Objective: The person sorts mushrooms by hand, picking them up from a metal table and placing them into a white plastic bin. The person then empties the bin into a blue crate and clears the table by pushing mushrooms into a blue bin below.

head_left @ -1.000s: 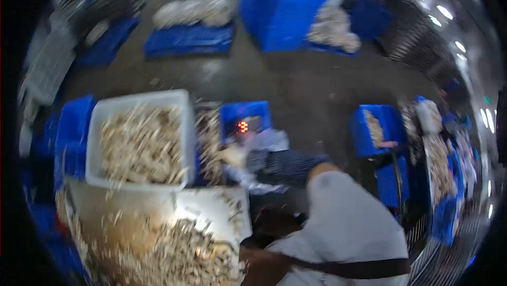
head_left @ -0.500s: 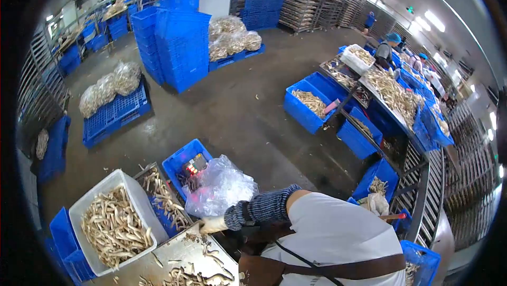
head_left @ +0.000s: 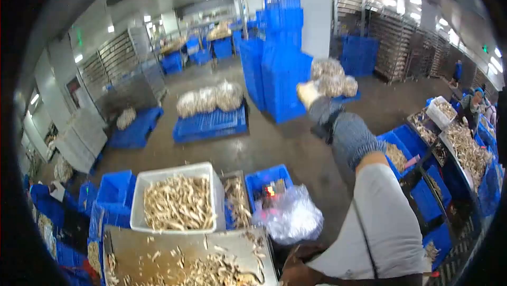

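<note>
My right hand, in a pale glove under a blue-grey knitted sleeve, is stretched forward in mid-air. It appears in front of the blue crate stack, and its fingers are too blurred to read. My left hand is out of view. Below lies a metal worktop scattered with pale, long pieces that look like mushrooms. A white crate full of such pieces stands at its far edge. To the right are a narrow tray of pieces, a blue crate with a red-lit device, and a clear plastic bag.
Tall stacked blue crates stand ahead. Filled clear bags lie on a blue pallet to their left. On the right, a person is beside a heaped worktable; blue crates line its near side. Racks stand behind.
My right hand has left the worktop's edge by the narrow tray and risen forward into the air. The view has swung left and levelled, bringing more of the worktop into sight.
</note>
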Demonstrator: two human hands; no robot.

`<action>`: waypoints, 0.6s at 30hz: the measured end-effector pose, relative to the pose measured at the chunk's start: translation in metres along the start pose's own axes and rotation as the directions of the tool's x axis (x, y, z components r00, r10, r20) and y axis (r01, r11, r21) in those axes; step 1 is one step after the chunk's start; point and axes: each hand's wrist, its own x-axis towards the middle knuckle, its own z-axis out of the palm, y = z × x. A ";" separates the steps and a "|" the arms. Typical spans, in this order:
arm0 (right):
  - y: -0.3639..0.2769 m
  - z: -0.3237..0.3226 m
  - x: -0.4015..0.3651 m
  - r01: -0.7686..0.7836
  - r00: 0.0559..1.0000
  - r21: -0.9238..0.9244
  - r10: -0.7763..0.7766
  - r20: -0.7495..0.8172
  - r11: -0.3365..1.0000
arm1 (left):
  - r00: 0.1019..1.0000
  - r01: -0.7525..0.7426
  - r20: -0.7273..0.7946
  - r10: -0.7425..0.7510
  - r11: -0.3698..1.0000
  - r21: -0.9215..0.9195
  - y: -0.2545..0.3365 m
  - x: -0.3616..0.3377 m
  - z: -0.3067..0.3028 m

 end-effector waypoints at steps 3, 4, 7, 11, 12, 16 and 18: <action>-0.063 -0.202 0.149 0.410 0.911 -0.495 -0.312 0.271 0.766 | 1.000 -0.014 0.003 0.014 1.000 0.009 0.018 0.006 0.003; -0.083 -0.224 0.177 0.483 0.849 -0.528 -0.521 0.088 0.698 | 1.000 -0.020 0.004 0.020 1.000 0.018 0.024 0.007 0.005; -0.215 -0.276 0.198 0.594 0.802 -0.170 -0.595 0.053 0.786 | 0.999 -0.037 0.009 0.037 0.999 0.038 0.034 0.002 0.010; -0.337 -0.258 0.084 0.814 0.436 0.294 -0.862 0.258 0.500 | 0.996 -0.081 0.033 0.079 0.995 0.057 0.032 0.001 0.018; -0.351 -0.236 0.053 0.845 0.233 0.407 -0.924 0.305 0.347 | 0.995 -0.086 0.047 0.083 0.995 0.057 0.031 0.002 0.020; -0.267 -0.196 0.012 0.706 0.307 0.347 -0.708 0.636 0.618 | 0.993 -0.090 0.082 0.086 0.994 0.058 0.030 0.003 0.024; -0.210 -0.181 0.061 0.878 0.426 -0.086 -0.687 0.589 0.470 | 0.991 -0.098 0.097 0.093 0.994 0.057 0.028 0.002 0.025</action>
